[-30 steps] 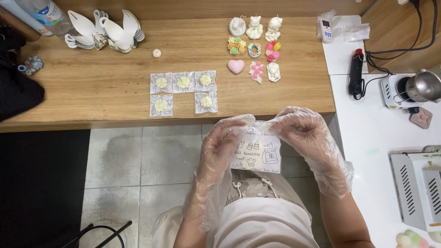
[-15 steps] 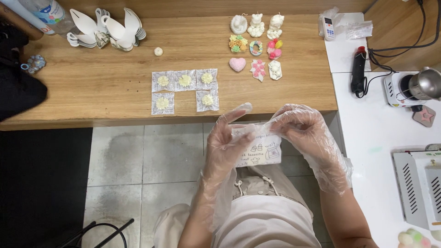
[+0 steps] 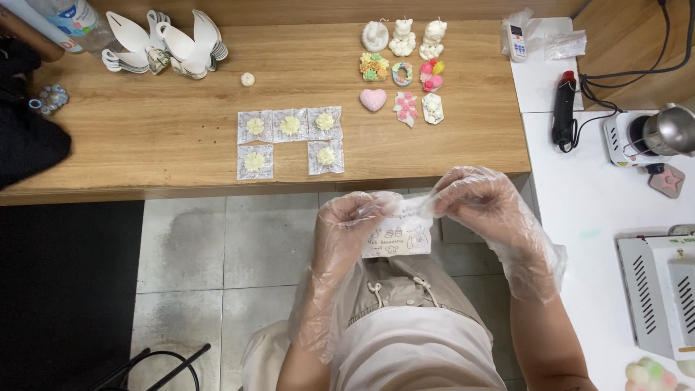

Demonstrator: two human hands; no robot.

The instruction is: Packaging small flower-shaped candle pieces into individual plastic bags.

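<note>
Hands in loose clear plastic gloves, left hand [image 3: 352, 221] and right hand [image 3: 472, 197], pinch the top corners of a small printed packet [image 3: 397, 233], fingers clamped on it, held just off the wooden tabletop's [image 3: 145, 137] near edge. Five wrapped pale flowers [image 3: 290, 126] lie near that edge.

The small bag [image 3: 397, 233] between the fingers [image 3: 376, 206] is partly covered by both gloved hands, and whether anything sits inside it cannot be told. Far left of the fingers, a bottle [image 3: 69, 18] is cut off by the top edge. Low to their right, a grey machine [image 3: 662, 293] and pastel balls [image 3: 651, 376] run off the frame.
</note>
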